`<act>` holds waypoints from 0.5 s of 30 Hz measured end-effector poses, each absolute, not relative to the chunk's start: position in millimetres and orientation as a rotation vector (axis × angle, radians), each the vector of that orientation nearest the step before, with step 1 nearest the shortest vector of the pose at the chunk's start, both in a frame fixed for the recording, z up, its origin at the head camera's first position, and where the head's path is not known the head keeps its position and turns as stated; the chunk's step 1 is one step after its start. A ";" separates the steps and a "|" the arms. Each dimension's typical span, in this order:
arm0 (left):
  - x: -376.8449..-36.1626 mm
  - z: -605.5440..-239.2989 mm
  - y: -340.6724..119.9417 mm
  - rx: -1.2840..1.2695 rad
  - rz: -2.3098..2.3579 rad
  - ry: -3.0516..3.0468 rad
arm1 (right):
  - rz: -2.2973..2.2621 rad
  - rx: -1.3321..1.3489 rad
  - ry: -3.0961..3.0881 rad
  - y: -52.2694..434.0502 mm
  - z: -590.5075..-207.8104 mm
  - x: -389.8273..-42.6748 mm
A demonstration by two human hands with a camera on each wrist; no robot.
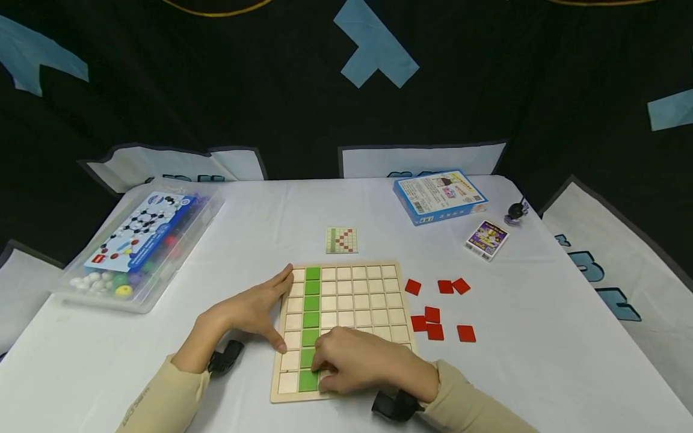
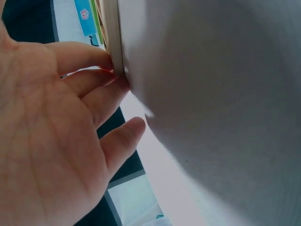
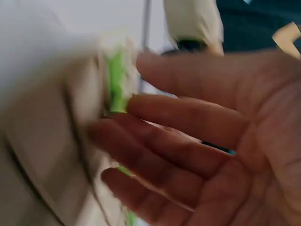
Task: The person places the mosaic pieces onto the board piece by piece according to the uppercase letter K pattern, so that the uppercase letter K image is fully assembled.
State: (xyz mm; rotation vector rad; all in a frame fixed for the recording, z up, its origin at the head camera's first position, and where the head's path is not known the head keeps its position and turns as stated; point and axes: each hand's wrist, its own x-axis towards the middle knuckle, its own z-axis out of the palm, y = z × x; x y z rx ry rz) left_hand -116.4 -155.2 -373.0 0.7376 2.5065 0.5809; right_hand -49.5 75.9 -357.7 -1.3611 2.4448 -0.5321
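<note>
We are seeing a wooden grid board [image 1: 346,325] lying flat on the white tabletop [image 1: 541,361], near the front edge, with a column of green tiles [image 1: 311,313] filling its second column from the left. Our left hand [image 1: 254,313] is resting against the board's left edge, fingers straight and relaxed, holding nothing; in the left wrist view the fingertips [image 2: 106,59] are touching the board's edge [image 2: 113,37]. Our right hand [image 1: 357,361] is lying over the board's lower middle, fingers stretched toward the lowest green tiles and touching them; in the blurred right wrist view the fingers [image 3: 155,141] are lying straight against green tiles [image 3: 117,80], and we cannot tell whether any tile is pinched. Loose red tiles [image 1: 433,322] are lying scattered on the tabletop just right of the board, apart from both hands. A small pattern card [image 1: 341,240] is lying just behind the board. A clear plastic box of coloured balls [image 1: 141,246] is sitting at the far left, a blue box [image 1: 438,195] and a small card pack [image 1: 486,239] at the far right.
</note>
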 end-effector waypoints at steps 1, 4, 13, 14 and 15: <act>-116.5 -373.0 -155.1 0.737 0.583 2.505 | -0.552 -1.329 2.446 81.7 -353.0 -54.4; -117.0 -372.6 -154.9 0.736 0.587 2.502 | -0.675 -1.188 2.504 108.4 -340.6 -74.4; -116.5 -372.2 -155.6 0.735 0.608 2.492 | -0.879 -0.500 2.705 210.4 -358.4 -137.9; -116.4 -372.4 -155.7 0.735 0.609 2.493 | -0.883 -0.437 2.691 215.9 -363.3 -141.4; -116.3 -372.7 -155.8 0.735 0.608 2.494 | -0.885 -0.399 2.677 219.8 -367.0 -143.7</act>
